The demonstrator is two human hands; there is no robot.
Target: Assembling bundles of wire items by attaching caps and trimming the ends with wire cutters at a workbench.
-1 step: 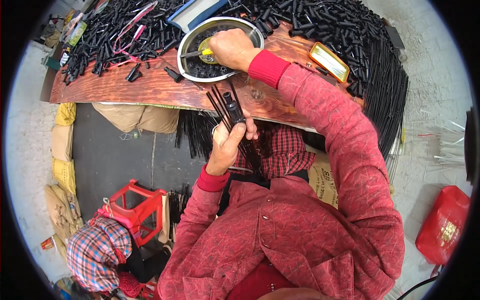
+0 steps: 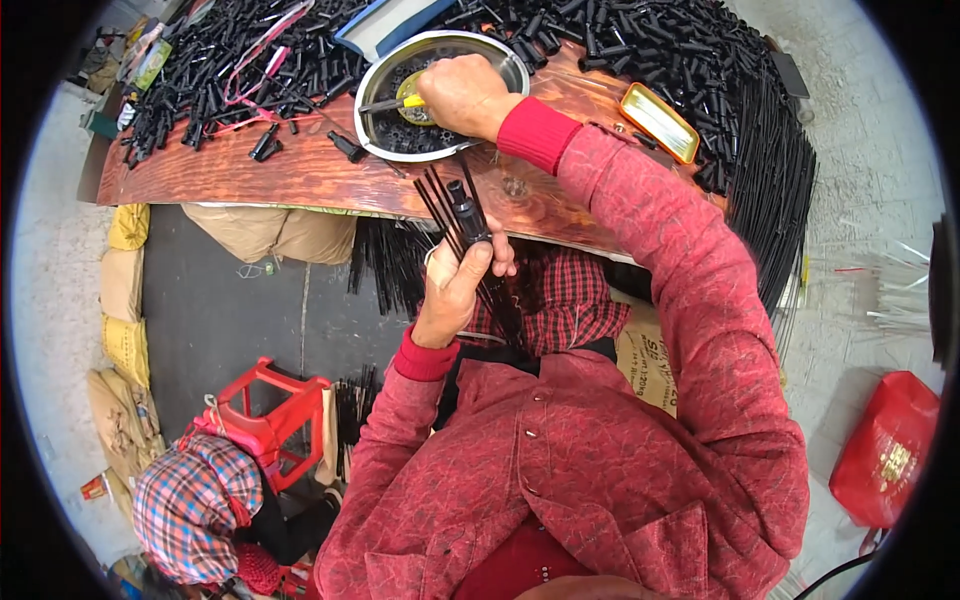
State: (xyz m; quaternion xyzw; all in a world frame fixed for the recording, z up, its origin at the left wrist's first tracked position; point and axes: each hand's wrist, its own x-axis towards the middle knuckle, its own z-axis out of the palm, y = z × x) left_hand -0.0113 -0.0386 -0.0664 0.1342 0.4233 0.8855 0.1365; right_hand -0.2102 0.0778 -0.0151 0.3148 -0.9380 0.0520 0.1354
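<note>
My left hand is closed round a bundle of thin black rods and a black tubular part, which stick up past the fingers just off the table's near edge. My right hand is a fist above an oval metal bowl. A slim yellow-handled tool juts left out of this fist; its dark narrow end lies across the bowl, and its exact kind is unclear. Inside the bowl are many small dark pieces and a round yellowish dish, partly hidden by my right hand.
Heaps of black tubular parts cover the back of the wooden table. An orange-rimmed tray lies to the right, beside long black rods. On the floor stand a red stool and a person in a checked garment.
</note>
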